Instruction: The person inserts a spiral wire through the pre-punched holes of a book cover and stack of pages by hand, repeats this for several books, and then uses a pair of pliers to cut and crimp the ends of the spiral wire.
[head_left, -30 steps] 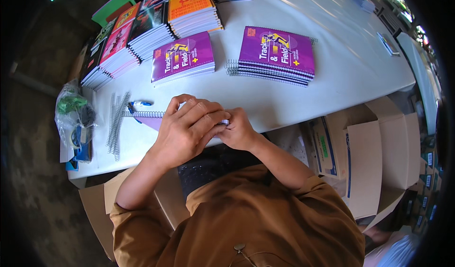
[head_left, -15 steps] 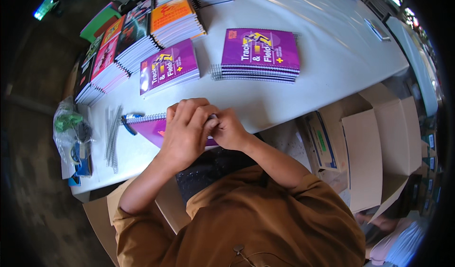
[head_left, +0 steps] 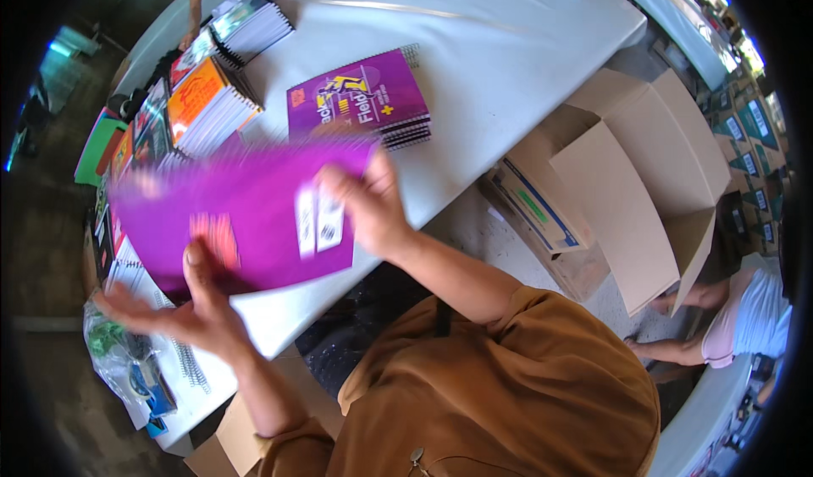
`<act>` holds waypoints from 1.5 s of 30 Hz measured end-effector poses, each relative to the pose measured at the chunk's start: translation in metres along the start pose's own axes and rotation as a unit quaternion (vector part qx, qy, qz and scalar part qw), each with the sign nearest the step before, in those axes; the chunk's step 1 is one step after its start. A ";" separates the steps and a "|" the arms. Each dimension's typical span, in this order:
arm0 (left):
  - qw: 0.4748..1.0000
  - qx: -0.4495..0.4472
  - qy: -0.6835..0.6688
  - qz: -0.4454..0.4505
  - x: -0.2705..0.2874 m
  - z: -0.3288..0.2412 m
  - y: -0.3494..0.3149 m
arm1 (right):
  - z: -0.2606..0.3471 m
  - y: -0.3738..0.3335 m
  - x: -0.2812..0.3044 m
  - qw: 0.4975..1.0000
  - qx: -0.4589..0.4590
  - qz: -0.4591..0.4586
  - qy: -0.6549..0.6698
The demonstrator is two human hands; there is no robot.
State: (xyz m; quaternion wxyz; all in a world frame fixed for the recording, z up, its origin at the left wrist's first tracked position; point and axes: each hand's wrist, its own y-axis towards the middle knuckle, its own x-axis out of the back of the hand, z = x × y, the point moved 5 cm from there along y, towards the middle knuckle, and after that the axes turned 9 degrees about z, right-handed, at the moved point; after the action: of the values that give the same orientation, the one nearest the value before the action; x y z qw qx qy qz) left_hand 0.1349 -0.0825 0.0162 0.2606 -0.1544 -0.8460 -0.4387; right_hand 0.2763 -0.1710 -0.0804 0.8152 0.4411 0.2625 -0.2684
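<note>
A purple spiral-bound book [head_left: 262,215], blurred by motion, is raised above the table with its back cover toward me. Its right end is gripped by my right hand [head_left: 373,210], the thumb on the cover and the fingers behind. My left hand [head_left: 199,308] is at the book's lower left edge, fingers spread, with its thumb over the cover; whether it bears any weight is unclear. Beyond the book lies a stack of purple spiral-bound books [head_left: 360,96]. Loose wire coils [head_left: 191,365] lie on the table near my left wrist.
Stacks of spiral-bound books [head_left: 207,96] line the left of the white table [head_left: 491,88]. A plastic bag [head_left: 103,341] sits at its left edge. An open cardboard box [head_left: 635,198] stands to the right. Another person's arm [head_left: 196,7] shows at far left; someone else is at right.
The purple book has been lifted off the table and turned up toward me. My hands, together before, are now apart, the left one spread. The view has shifted to the right.
</note>
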 end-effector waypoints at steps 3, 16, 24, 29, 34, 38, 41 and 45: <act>0.843 0.176 -0.506 0.044 -0.067 0.007 -0.018 | 0.013 0.022 0.016 0.991 0.073 -0.099 -0.050; 0.987 -0.141 -0.017 0.073 -0.201 0.034 0.024 | 0.018 0.030 0.151 0.875 0.049 -0.257 -0.407; 0.980 0.047 -0.190 0.017 -0.198 0.081 0.011 | 0.027 0.026 0.144 0.734 0.118 -0.309 -0.593; 0.995 0.002 -0.099 0.008 -0.161 0.086 0.028 | 0.030 0.023 0.149 0.740 0.181 -0.280 -0.585; 0.944 -0.003 0.202 0.262 -0.107 0.171 0.021 | 0.039 0.018 0.107 0.639 0.263 -0.196 -0.696; 0.953 -0.067 0.157 0.250 -0.059 0.181 -0.006 | -0.006 -0.005 0.056 0.766 0.202 0.004 -0.610; 0.927 -0.093 0.103 0.348 -0.012 0.132 -0.037 | -0.051 -0.020 -0.017 0.811 -0.028 0.260 -0.523; 0.906 -0.077 -0.078 0.409 0.038 0.116 -0.040 | -0.073 -0.048 -0.042 0.800 -0.219 0.388 -0.402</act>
State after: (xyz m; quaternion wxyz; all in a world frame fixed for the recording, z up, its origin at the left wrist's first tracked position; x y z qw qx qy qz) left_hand 0.0486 -0.0086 -0.0440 0.3379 -0.5402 -0.6898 -0.3438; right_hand 0.2003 -0.1221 -0.1145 0.9583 0.1683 -0.2302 -0.0181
